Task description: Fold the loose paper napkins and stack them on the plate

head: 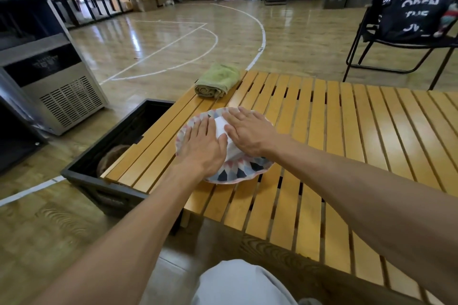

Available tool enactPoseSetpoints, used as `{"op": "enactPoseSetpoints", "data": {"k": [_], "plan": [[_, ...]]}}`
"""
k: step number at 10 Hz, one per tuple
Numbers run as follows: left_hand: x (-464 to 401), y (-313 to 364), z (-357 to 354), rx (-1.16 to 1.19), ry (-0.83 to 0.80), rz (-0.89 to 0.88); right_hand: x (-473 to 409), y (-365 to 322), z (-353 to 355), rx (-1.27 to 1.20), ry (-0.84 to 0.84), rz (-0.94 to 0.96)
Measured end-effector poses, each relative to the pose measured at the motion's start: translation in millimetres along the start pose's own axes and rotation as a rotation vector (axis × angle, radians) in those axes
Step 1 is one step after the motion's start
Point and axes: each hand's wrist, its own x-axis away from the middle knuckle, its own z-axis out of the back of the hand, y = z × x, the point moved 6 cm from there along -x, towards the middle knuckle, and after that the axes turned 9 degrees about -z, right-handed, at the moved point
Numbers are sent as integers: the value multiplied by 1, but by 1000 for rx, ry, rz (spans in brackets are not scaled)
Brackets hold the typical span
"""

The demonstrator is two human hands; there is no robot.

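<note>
1. The left hand [202, 147] and right hand [247, 131] lie flat, palms down, fingers spread, on the napkins [224, 135]; neither grip closes around anything.
2. The napkins show as a white folded wad between and under the palms, resting on the plate [241, 171]. How many lie there I cannot tell.
3. The plate, with a patterned wavy rim, sits on the slatted worktop [322, 131] near its left end, well inside the edges.
4. At 12 o'clock from the plate a rolled green towel [218, 80] lies at the far left corner of the worktop, apart from the plate.
5. At 9 o'clock, just past the worktop's left edge, a black crate [116, 136] stands on the floor, holding a round brown thing partly hidden by the slats.
6. Farther out at 10 o'clock stands a metal machine [49, 77] with a vented front.
7. At 2 o'clock, beyond the far edge, a black chair [396, 44] carries a dark printed bag [418, 2].
8. From 1 to 4 o'clock of the plate the worktop runs bare and open.
9. Both forearms cross the near edge, covering the slats at 6 o'clock.
10. Beyond the towel the wooden floor [173, 39] is open, marked with white lines.
</note>
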Motion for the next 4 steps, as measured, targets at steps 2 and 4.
{"op": "enactPoseSetpoints", "data": {"k": [2, 4], "plan": [[6, 7, 9, -53, 3, 6, 17, -3, 18, 39, -27, -64], [26, 87, 47, -60, 373, -147, 105, 73, 57, -83, 141, -284]]}}
